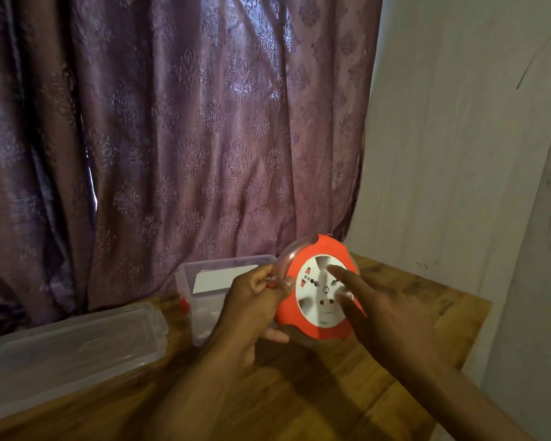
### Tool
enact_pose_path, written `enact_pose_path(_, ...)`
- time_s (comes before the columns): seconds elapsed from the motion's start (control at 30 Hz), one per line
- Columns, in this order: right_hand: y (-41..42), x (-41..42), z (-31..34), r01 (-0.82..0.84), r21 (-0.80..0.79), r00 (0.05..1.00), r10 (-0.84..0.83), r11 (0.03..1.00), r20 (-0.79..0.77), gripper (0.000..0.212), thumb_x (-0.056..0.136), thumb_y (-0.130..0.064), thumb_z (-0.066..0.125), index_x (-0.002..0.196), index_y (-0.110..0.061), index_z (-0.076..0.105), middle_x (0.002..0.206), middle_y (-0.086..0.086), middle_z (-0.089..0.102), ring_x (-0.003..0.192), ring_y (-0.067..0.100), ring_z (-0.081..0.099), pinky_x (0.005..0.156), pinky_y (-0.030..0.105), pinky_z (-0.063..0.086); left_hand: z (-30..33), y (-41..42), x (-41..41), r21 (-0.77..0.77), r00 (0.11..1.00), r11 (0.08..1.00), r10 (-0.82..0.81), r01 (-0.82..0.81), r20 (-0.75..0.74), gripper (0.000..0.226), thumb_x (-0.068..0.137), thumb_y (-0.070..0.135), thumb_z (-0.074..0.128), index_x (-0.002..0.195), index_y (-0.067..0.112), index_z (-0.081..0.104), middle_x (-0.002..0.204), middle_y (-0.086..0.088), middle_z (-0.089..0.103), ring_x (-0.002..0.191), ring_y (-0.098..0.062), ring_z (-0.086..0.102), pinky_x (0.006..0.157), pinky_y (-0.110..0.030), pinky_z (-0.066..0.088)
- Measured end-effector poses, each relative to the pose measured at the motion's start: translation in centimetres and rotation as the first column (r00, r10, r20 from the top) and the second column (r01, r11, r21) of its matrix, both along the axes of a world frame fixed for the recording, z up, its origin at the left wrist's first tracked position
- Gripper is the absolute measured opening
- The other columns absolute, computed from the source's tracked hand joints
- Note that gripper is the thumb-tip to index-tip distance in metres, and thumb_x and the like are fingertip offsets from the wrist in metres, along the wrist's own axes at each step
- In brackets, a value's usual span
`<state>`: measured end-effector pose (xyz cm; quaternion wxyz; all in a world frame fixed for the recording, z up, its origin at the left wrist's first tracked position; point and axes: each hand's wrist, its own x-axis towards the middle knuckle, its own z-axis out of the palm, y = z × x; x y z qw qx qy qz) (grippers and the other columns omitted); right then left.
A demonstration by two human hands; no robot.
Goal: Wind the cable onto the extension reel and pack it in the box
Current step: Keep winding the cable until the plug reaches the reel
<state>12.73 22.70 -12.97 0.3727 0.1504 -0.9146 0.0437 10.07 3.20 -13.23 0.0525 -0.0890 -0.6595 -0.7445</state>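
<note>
A: What lies nearest the camera?

B: Two bare forearms reaching forward over a wooden table. The left hand curls round the left edge of the extension reel, thumb on top, fingers underneath, holding it raised above the table and tilted so its face is toward the camera.

A: And the right hand?

B: The right hand is spread, fingers straight, gripping nothing. Its forefinger tip touches the white socket face of the reel; the other fingers are blurred, so whether they touch the face cannot be told.

A: Describe the reel itself.

B: An orange round housing with a white centre disc bearing socket holes, and a clear plastic rim at its upper left. No loose cable can be made out.

A: Where is the box?

B: A clear plastic box stands open on the table just behind the left hand, with a red clip on its side. Its clear lid lies flat to the left, apart from it.

A: Beyond that?

B: A patterned purple curtain hangs behind the table; a pale wall stands at right.
</note>
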Motion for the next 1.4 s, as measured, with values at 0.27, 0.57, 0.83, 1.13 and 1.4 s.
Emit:
enact_pose_path(0.27, 0.4, 0.1, -0.2, -0.105, 0.445, 0.993, 0.120, 0.889, -0.005, 0.071, 0.065, -0.015, 0.077, 0.127, -0.043, 0.054, 0.137, 0.017, 0.053, 0.070, 0.024, 0.069, 0.039, 0.028, 0.049, 0.2, -1.0, -0.3, -0.105, 0.998, 0.992, -0.066, 0.066, 0.006, 0.015, 0.088, 0.026, 0.071, 0.100, 0.034, 0.071, 0.098, 0.009, 0.077, 0.083, -0.017, 0.075, 0.049, -0.039, 0.060)
enact_pose_path(0.57, 0.0, -0.9, -1.1, -0.052, 0.382, 0.998, 0.056, 0.923, 0.001, 0.063, 0.069, -0.025, 0.064, 0.124, -0.052, 0.048, 0.117, 0.011, 0.063, 0.033, 0.023, 0.050, 0.033, 0.025, 0.038, -0.7, -0.8, -0.5, -0.144, 0.999, 0.989, -0.044, 0.043, -0.007, 0.018, 0.090, 0.024, 0.069, 0.095, 0.041, 0.068, 0.101, 0.010, 0.075, 0.081, -0.016, 0.075, 0.048, -0.039, 0.060)
enact_pose_path(0.83, -1.0, -1.6, -1.9, 0.047, 0.292, 0.995, -0.070, 0.955, 0.070, 0.077, 0.069, -0.030, 0.076, 0.130, -0.056, 0.037, 0.126, 0.010, 0.060, 0.047, 0.026, 0.063, 0.039, 0.026, 0.041, -0.7, -0.6, -0.6, -0.085, 0.999, 0.996, -0.022, 0.019, -0.032, 0.037, 0.090, 0.022, 0.070, 0.074, 0.055, 0.068, 0.077, 0.027, 0.074, 0.070, -0.005, 0.074, 0.051, -0.039, 0.060)
enact_pose_path(1.13, -1.4, -2.2, -2.3, 0.054, 0.152, 0.995, -0.066, 0.987, 0.078, 0.065, 0.086, -0.038, 0.051, 0.130, -0.065, 0.012, 0.141, -0.001, 0.043, 0.080, 0.028, 0.068, 0.055, 0.027, 0.042, -0.8, -0.5, -0.7, -0.033, 0.998, 0.999, -0.028, 0.027, -0.053, 0.029, 0.089, 0.022, 0.071, 0.087, 0.051, 0.066, 0.088, 0.022, 0.074, 0.079, -0.011, 0.074, 0.053, -0.040, 0.061)
enact_pose_path(1.4, 1.6, -2.1, 1.7, -0.237, -0.527, 0.971, 0.185, 0.816, -0.149, 0.010, 0.089, -0.038, 0.056, 0.089, -0.038, 0.066, 0.086, -0.020, 0.070, 0.060, 0.000, 0.062, 0.059, 0.027, 0.053, -0.2, -1.4, -0.8, -0.048, 0.995, 0.996, -0.076, 0.073, -0.058, 0.037, 0.087, 0.021, 0.071, 0.120, 0.035, 0.063, 0.112, 0.013, 0.072, 0.088, -0.008, 0.073, 0.050, -0.036, 0.059)
